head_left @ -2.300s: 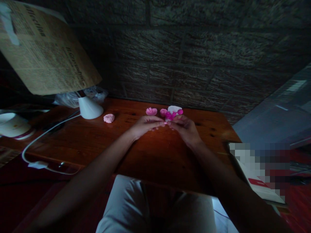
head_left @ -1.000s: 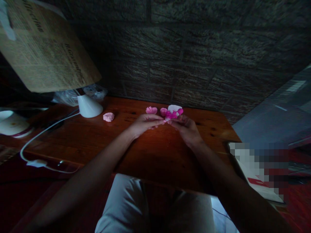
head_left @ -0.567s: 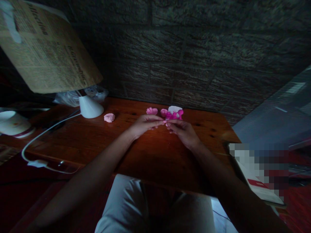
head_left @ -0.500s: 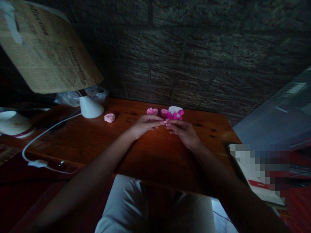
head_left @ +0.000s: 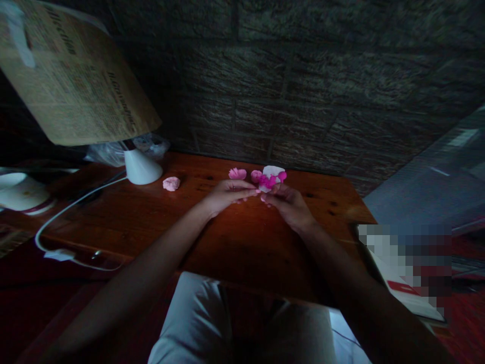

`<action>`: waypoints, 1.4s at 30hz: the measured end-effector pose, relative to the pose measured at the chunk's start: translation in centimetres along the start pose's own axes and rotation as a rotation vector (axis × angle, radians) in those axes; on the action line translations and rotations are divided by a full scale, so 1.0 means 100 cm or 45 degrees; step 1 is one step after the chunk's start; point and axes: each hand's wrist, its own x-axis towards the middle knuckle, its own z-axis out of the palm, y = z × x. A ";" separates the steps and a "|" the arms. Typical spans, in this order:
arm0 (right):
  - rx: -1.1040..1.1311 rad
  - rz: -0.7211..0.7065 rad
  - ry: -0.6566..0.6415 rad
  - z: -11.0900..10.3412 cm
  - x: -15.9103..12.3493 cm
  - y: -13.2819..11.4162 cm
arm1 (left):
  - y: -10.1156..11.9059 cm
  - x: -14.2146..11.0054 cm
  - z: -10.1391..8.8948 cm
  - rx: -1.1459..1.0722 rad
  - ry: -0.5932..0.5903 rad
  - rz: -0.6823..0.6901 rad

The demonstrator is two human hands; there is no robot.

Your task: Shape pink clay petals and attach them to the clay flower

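Stone wall [head_left: 341,91]: cut off at top, dim. Wooden table [head_left: 235,247]: forearms hide part of it. Lamp [head_left: 143,168]: shade cropped at left. Left hand [head_left: 223,196]: thumb and fingertips together on a tiny pink bit [head_left: 258,191], above the table, near its far edge; shape too small to read. Right hand [head_left: 290,203]: just beside, fingers curled; can't tell if they're clamped on anything. White piece [head_left: 273,170]: behind the hands, partly covered by the magenta cluster [head_left: 267,181], outline unclear.
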 end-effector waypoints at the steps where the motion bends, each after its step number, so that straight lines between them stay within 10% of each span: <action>1: 0.006 -0.002 -0.010 0.000 0.000 0.000 | 0.000 0.000 0.000 0.006 0.002 -0.002; 42: 0.082 0.200 -0.050 -0.004 0.000 0.005 | 0.000 0.001 -0.001 -0.068 0.014 -0.022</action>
